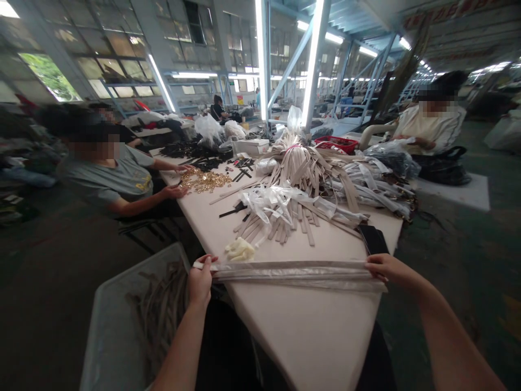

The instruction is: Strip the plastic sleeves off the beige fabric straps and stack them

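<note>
Gripping wrapped strap [293,274] | L hand [200,282], R hand [388,270] shut on it | gray bin [118,326]: straps [159,309]

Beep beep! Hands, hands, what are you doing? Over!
Left hand, right hand holding plastic-wrapped strap by its ends. Black phone just beyond right hand. Over.

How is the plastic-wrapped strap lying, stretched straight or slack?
Stretched straight: the plastic-wrapped strap spans the table between the left hand and right hand.

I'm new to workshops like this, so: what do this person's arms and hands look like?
The left hand and right hand are bare, with no gloves or watch. The left forearm and right forearm show no sleeves. Dark clothing shows below.
</note>
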